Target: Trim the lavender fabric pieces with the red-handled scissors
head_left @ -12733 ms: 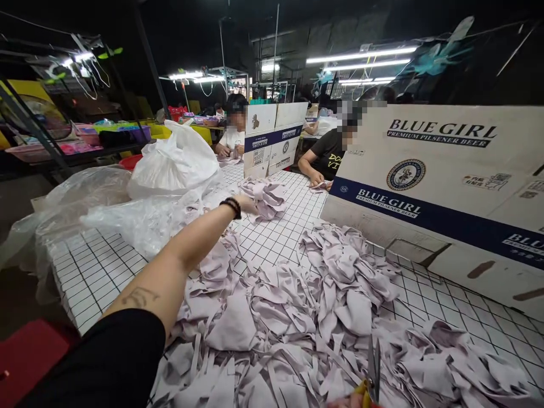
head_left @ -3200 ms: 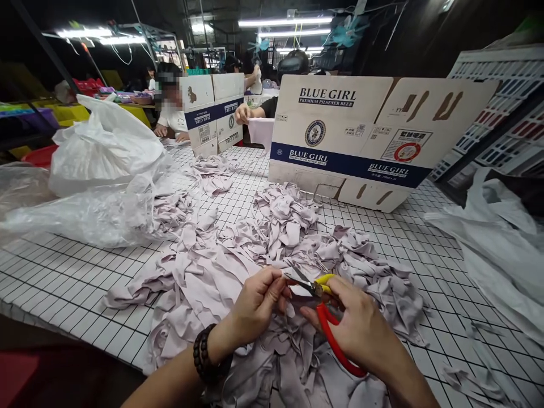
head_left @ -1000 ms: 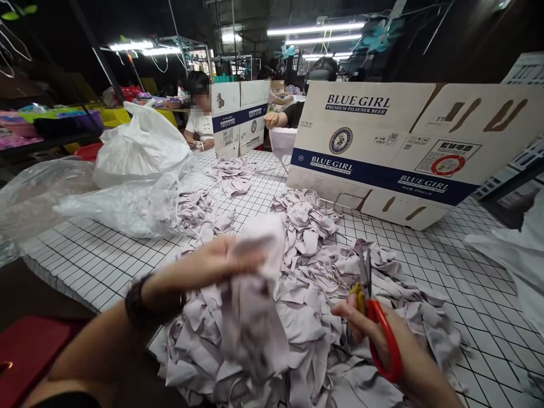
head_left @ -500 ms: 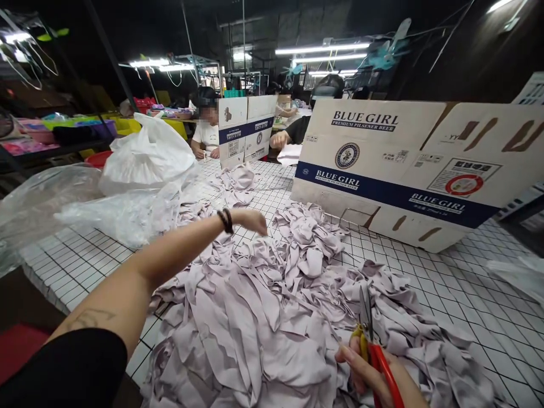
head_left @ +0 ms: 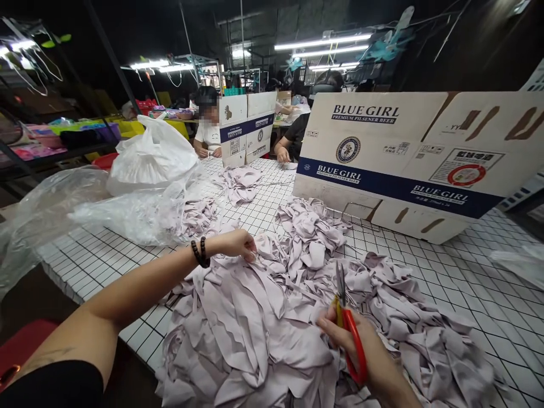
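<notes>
A large heap of pale lilac fabric pieces point(head_left: 250, 328) covers the near part of the table. My left hand point(head_left: 238, 243), with dark beaded bracelets at the wrist, is at the heap's far side. Its fingers are curled together against the cloth, and what is between the fingertips is too small to make out. In my right hand point(head_left: 361, 334), low over the heap's right side, is a pair of scissors point(head_left: 356, 354) with a red handle loop and a yellow part by the fingers. Their blades point up and away from me.
A large flattened beer carton point(head_left: 374, 136) stands at the right back, and a smaller carton point(head_left: 247, 127) stands farther off. Plastic bags point(head_left: 148, 153) lie at left on the grid-patterned tablecloth point(head_left: 480, 272). Two people sit across the table, one person's hand point(head_left: 283, 152) beside the large carton.
My left hand has come down and slightly left onto the fabric heap. My right hand has moved left and a little up with the scissors. The co-worker's hand by the carton has lowered.
</notes>
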A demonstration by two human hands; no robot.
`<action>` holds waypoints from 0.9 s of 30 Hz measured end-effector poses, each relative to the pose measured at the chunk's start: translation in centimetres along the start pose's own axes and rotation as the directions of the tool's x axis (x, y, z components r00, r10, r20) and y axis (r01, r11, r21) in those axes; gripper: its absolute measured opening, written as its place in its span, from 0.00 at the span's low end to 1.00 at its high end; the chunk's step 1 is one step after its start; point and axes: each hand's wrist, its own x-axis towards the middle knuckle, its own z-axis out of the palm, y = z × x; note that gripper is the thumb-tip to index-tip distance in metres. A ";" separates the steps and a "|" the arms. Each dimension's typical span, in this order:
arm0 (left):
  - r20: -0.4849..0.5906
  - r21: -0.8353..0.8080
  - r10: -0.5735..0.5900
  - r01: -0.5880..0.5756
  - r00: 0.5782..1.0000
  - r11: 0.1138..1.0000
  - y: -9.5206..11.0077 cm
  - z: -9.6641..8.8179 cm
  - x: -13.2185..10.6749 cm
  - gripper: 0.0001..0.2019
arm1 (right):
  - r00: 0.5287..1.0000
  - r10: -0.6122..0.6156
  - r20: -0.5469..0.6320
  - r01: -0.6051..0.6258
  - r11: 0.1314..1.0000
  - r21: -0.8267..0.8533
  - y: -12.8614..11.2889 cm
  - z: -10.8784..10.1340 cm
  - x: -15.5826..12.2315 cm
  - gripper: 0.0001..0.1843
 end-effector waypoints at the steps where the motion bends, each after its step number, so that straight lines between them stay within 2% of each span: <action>1: -0.001 -0.010 0.011 -0.011 1.000 1.000 0.5 0.1 -0.7 0.12 | 1.000 -0.018 0.012 0.018 0.999 0.028 -0.5 0.6 0.6 0.22; 4: -0.033 -0.136 0.088 -0.091 0.996 0.987 2.7 0.7 -2.8 0.21 | 0.997 -0.053 0.051 0.045 0.987 0.157 -1.8 2.9 2.3 0.20; 7: -0.082 -0.375 0.251 -0.263 0.964 0.889 5.5 1.3 -4.9 0.30 | 0.993 -0.119 0.029 0.106 0.956 0.272 -2.9 5.5 3.7 0.23; 10: -0.139 -0.406 0.404 -0.425 0.904 0.809 7.7 1.4 -6.4 0.27 | 0.971 -0.239 -0.019 0.230 0.907 0.352 -4.1 7.1 4.7 0.26; 13: -0.154 -0.351 0.508 -0.528 0.847 0.773 8.7 1.2 -7.2 0.24 | 0.956 -0.293 0.010 0.268 0.887 0.375 -5.2 6.8 5.0 0.23; 16: -0.127 -0.410 0.557 -0.555 0.820 0.723 8.5 1.2 -7.2 0.24 | 0.954 -0.298 0.029 0.272 0.903 0.332 -5.9 5.1 4.3 0.20; 19: -0.112 -0.484 0.554 -0.532 0.825 0.695 7.8 2.4 -6.9 0.24 | 0.951 -0.306 0.044 0.295 0.940 0.174 -5.8 3.4 3.0 0.19; 20: -0.171 -0.484 0.522 -0.533 0.835 0.694 7.7 3.1 -6.9 0.23 | 0.952 -0.303 0.039 0.299 0.950 0.088 -5.7 3.1 2.4 0.17; 22: -0.392 -0.449 0.377 -0.532 0.839 0.718 7.7 5.2 -7.5 0.18 | 0.950 -0.313 -0.017 0.309 0.944 -0.112 -5.4 2.6 0.9 0.12; 23: -0.485 -0.446 0.283 -0.512 0.827 0.734 7.9 6.6 -8.0 0.14 | 0.935 -0.347 -0.073 0.324 0.919 -0.224 -5.2 2.5 0.0 0.10; 24: -0.521 -0.478 0.195 -0.474 0.831 0.740 8.1 8.2 -8.5 0.13 | 0.904 -0.406 -0.133 0.344 0.876 -0.339 -5.0 2.4 -1.0 0.09; 25: -0.472 -0.558 0.142 -0.419 0.870 0.716 8.3 10.0 -9.2 0.14 | 0.858 -0.480 -0.181 0.362 0.816 -0.450 -4.8 2.3 -2.0 0.10; 26: -0.334 -0.680 0.124 -0.330 0.934 0.655 8.6 11.9 -9.7 0.18 | 0.802 -0.560 -0.210 0.374 0.744 -0.553 -4.5 2.3 -3.1 0.11; 27: -0.159 -0.811 0.130 -0.205 0.979 0.548 8.8 13.8 -10.2 0.23 | 0.746 -0.630 -0.216 0.375 0.665 -0.646 -4.2 2.2 -4.1 0.11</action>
